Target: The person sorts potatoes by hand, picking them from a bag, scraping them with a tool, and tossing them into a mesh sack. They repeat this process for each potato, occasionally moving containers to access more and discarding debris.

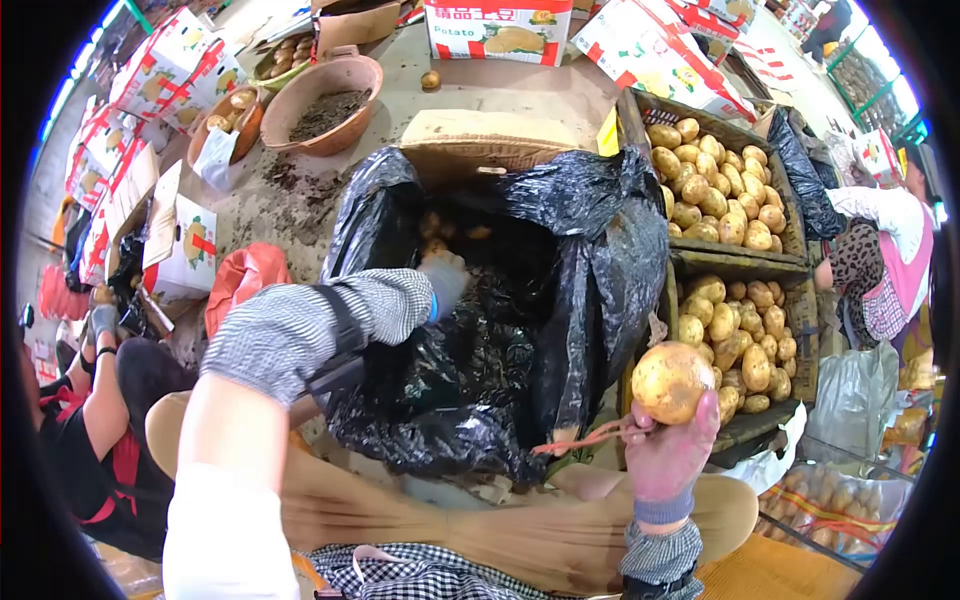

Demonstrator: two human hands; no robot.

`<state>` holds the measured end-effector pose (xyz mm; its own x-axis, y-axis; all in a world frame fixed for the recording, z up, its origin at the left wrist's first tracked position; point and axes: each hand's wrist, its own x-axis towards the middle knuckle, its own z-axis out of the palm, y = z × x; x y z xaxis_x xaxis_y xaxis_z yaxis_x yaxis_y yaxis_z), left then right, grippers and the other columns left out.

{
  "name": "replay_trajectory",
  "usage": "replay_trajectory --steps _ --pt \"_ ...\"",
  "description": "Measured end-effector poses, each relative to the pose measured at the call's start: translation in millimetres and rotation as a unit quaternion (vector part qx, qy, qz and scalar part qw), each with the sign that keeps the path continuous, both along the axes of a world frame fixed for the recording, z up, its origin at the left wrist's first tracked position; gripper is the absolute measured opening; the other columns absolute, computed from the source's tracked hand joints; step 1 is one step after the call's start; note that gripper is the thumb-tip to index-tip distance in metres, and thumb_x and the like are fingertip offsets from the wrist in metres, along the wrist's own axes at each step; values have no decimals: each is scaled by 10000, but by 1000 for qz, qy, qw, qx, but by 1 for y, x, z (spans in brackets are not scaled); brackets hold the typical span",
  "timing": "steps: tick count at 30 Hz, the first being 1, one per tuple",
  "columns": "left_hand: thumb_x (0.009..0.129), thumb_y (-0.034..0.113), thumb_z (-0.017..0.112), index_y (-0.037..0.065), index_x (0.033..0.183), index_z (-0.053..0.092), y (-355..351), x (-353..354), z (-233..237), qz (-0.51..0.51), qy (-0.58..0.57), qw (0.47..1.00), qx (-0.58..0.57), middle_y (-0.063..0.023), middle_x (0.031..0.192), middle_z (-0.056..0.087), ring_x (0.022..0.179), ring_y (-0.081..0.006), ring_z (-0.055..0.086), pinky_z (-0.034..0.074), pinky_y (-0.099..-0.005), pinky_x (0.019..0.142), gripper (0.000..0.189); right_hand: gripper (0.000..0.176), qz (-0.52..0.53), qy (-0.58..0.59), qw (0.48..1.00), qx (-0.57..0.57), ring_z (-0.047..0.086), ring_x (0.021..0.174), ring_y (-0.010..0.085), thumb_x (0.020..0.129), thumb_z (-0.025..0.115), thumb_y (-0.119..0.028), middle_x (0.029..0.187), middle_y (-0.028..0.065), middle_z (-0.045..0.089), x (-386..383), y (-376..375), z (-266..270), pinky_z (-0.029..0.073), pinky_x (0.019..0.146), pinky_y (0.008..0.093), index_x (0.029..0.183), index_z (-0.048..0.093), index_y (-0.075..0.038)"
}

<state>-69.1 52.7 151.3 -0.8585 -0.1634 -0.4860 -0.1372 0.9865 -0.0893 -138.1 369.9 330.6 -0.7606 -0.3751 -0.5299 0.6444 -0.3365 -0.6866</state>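
My right hand (672, 455), in a bluish glove, holds up a large potato (672, 382) with its fingers closed around the lower side. A thin orange-red string (590, 437) trails left from beside that hand. My left hand (446, 282), also gloved, reaches down into a box lined with a black plastic bag (455, 420). Its fingers close on a potato (434, 246) near the far left inner corner, partly in shadow. Another small potato (480, 232) shows close by. The dark inside of the bag hides the rest.
Crates of potatoes (722, 190) (760, 345) stand at the right. Behind are a soil-filled clay-coloured basin (350, 72), a bowl of potatoes (225, 115), a loose potato (430, 81) and printed cartons (500, 35). People sit at left (100, 400) and right (890, 260).
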Motion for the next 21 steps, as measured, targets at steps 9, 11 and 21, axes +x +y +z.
replay_trajectory --steps 9,11,21 --pt "903 196 523 83 1198 615 -73 -41 -186 63 -141 979 -135 -83 1158 618 991 -287 639 495 -494 698 329 686 31 -14 997 76 458 675 174 820 535 -623 938 69 541 -4 4 4 385 540 316 1227 457 -76" --pt "859 245 607 116 1172 642 -78 -36 -182 124 -105 985 -63 -68 1194 604 947 -279 654 503 -442 674 340 675 32 -44 998 42 483 691 182 813 565 -596 976 81 568 -4 2 3 390 550 327 1231 469 -74" --pt "884 619 472 102 952 607 23 -21 107 433 -55 617 655 15 632 570 405 -49 477 387 -182 337 539 493 115 -14 967 -226 572 1071 349 917 545 -302 1243 207 533 -5 -7 -32 513 851 477 1294 441 -1"
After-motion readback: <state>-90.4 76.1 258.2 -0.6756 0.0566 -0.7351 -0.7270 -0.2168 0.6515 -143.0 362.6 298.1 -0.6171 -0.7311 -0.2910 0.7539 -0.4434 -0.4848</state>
